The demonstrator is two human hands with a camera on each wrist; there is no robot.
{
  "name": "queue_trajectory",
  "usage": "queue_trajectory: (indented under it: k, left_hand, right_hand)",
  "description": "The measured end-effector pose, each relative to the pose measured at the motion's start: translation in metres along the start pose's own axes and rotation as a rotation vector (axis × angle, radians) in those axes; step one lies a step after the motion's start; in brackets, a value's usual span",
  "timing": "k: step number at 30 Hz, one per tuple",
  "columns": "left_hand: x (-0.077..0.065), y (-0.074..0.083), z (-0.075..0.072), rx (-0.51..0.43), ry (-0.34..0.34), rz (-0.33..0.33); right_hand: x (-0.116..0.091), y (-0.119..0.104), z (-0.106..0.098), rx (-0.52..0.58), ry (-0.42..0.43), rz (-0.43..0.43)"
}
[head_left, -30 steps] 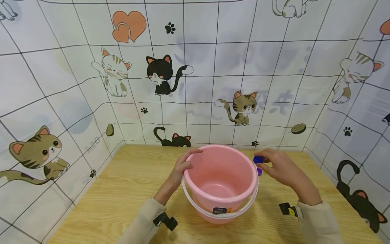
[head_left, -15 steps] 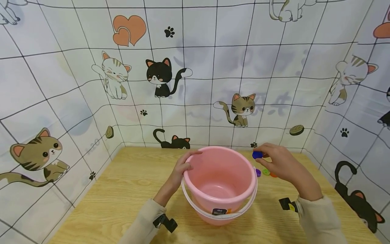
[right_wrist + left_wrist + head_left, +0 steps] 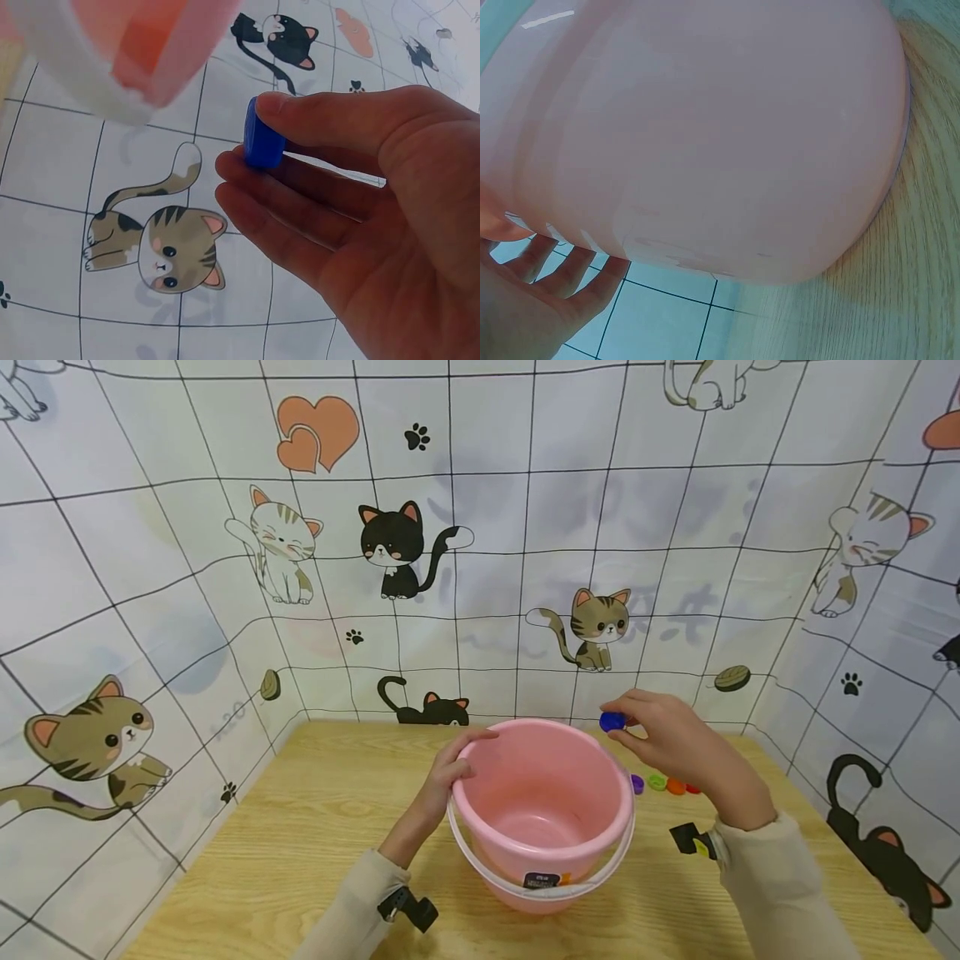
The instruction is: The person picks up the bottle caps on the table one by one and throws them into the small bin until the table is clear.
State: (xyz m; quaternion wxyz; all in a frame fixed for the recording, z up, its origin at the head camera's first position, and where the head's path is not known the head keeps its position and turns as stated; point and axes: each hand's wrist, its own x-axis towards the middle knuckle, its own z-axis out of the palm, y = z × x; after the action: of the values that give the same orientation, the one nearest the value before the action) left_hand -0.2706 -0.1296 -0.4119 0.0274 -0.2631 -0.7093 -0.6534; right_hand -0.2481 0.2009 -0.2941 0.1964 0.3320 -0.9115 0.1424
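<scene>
A pink plastic bucket (image 3: 517, 864) stands upright on the table, its white handle (image 3: 525, 891) hanging down at the front. My left hand (image 3: 441, 781) grips the bucket's left rim; in the left wrist view its fingers (image 3: 570, 274) lie along the pink wall. Up beyond the far right of the rim, my right hand (image 3: 671, 739) pinches a small blue bottle cap (image 3: 612, 722) between thumb and fingers. Seen from the right wrist, the blue cap is held on edge, apart from the bucket (image 3: 180, 45). The bucket's visible bottom has nothing on it.
On the wooden table (image 3: 322, 827), right of the bucket, lie more small caps in a row: purple (image 3: 637, 784), green (image 3: 657, 782), orange (image 3: 676, 786) and red (image 3: 693, 789), partly hidden by the right arm. A cat-print cloth wall (image 3: 495, 635) rises behind.
My right hand has lifted the blue cap and carried it up and left toward the bucket's far rim. The caps behind it have come into sight. My left hand stays on the rim.
</scene>
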Motion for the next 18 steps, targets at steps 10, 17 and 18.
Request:
queue_trajectory:
  k: [10,17,18]
  left_hand:
    - [0.001,0.002,0.000,0.003,0.001,0.007]
    - [0.000,0.001,0.000,0.012,0.005,0.001]
    - [0.000,0.001,0.001,0.011,0.005,0.001]
  right_hand:
    - [0.025,-0.014,-0.008,-0.010,0.020,-0.057]
    - [0.038,-0.023,-0.011,-0.002,0.012,-0.067]
    - [0.039,-0.023,-0.012,-0.002,0.016,-0.076]
